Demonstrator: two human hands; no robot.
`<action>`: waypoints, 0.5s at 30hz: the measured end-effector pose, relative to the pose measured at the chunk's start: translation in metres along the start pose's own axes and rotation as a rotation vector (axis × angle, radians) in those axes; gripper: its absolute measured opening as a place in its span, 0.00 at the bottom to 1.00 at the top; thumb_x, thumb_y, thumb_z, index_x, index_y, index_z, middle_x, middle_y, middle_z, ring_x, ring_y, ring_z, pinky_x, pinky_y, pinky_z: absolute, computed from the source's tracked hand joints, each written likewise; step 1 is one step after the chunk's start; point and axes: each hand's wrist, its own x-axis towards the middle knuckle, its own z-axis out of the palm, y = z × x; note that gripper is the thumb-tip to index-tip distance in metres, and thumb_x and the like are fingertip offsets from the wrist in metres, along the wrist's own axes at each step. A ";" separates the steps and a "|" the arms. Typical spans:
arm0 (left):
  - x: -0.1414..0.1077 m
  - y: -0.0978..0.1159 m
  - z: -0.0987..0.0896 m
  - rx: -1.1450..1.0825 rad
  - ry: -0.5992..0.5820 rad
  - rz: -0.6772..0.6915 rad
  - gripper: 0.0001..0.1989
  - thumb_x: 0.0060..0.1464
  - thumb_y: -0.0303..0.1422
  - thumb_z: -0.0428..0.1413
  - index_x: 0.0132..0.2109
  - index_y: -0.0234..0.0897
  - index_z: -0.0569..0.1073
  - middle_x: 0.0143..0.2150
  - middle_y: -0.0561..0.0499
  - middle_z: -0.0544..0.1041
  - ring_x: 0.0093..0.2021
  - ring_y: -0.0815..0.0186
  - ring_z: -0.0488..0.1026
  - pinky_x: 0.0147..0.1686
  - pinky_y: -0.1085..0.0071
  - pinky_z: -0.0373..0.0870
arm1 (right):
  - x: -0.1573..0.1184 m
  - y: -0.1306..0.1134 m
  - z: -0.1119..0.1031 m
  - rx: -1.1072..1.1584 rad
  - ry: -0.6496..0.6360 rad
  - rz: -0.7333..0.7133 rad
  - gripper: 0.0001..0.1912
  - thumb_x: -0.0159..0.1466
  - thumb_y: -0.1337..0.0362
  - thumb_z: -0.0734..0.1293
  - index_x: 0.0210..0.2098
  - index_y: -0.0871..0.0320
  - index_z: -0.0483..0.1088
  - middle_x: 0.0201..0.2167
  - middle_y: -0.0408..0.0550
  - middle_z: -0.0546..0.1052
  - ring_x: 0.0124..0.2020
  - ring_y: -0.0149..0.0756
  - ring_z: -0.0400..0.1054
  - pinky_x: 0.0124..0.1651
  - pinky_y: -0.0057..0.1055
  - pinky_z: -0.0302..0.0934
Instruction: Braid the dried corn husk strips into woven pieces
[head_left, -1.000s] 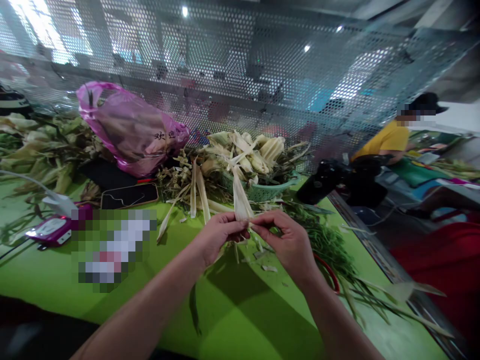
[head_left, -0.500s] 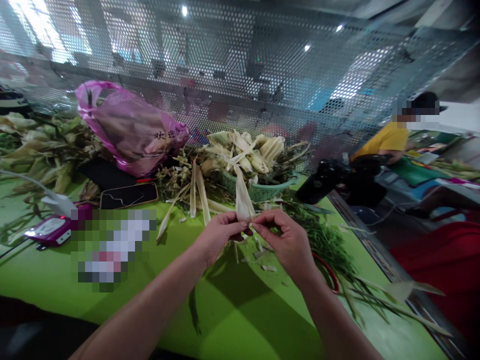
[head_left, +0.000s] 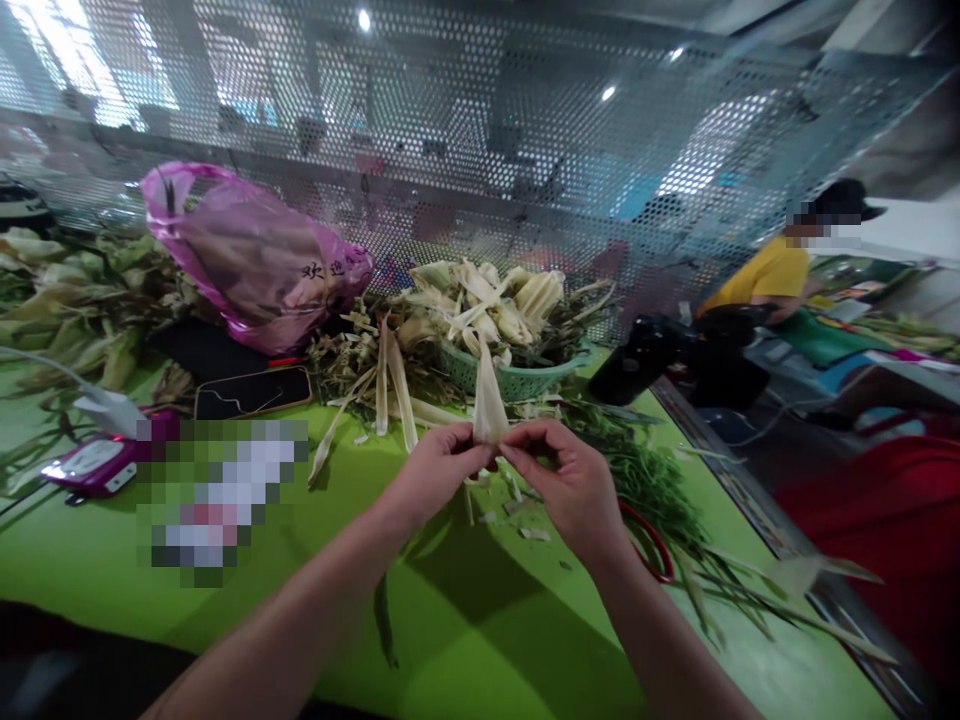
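Observation:
A pale dried corn husk [head_left: 489,398] stands upright between my two hands over the green table [head_left: 525,640]. My left hand [head_left: 439,465] pinches its lower end from the left, thumb on top. From the right, my right hand [head_left: 562,480] pinches the same lower end between thumb and forefinger. The fingertips of both hands nearly meet there. Just behind the husk sits a green basket [head_left: 517,382] heaped with husk pieces [head_left: 499,300]. Small scraps [head_left: 534,534] lie below my hands.
A pink plastic bag [head_left: 255,250] and a phone [head_left: 253,392] are at the left, with a purple power strip [head_left: 94,468] nearer the edge. Green sprigs [head_left: 652,485] and red-handled scissors [head_left: 652,540] lie right. Beyond the table is a person in yellow [head_left: 769,275].
Both hands still pinch the husk, and their fingertips have drawn slightly closer at its base. The whole view has shifted a little.

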 end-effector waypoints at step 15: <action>-0.001 0.005 -0.004 -0.324 0.073 -0.234 0.08 0.41 0.28 0.65 0.31 0.30 0.77 0.27 0.51 0.74 0.26 0.73 0.70 0.32 0.74 0.66 | 0.004 0.001 -0.004 -0.110 -0.049 -0.165 0.02 0.60 0.64 0.68 0.33 0.55 0.73 0.31 0.46 0.75 0.33 0.36 0.69 0.39 0.34 0.63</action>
